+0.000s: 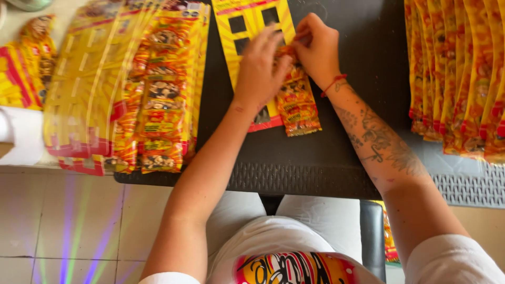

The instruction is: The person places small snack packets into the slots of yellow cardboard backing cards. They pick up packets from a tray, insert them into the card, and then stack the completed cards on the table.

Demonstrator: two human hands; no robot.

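We look down from a head-worn camera at a dark table (315,163) with a woven-textured edge. Our two bare hands meet near twelve o'clock, just above the middle of the view. The left hand (259,71) lies palm down with fingers spread, pressing on a yellow display card (247,23) that has dark square cut-outs and a red lower edge. The right hand (317,48), at one o'clock from the left, has its fingers pinched shut on the top of a strip of snack packets (299,108). This strip, orange and yellow, runs from the fingertips down toward six o'clock and lies along the right edge of the card, touching it. The hands are close together, nearly touching, the left one flat and unclenched, the right one gripping. The right forearm carries dark tattoos and a thin red cord (333,83) at the wrist.

At nine o'clock, well apart from the hands, sits a stack of filled cards (158,89), each loaded with packets in columns, overlapping one another. Further left, at the frame edge, lie more yellow and red cards (21,73). At three o'clock a row of loose packet strips (457,79) fans across the table. Below, at six o'clock, we see our lap in pale clothing and a tiled floor (68,226).
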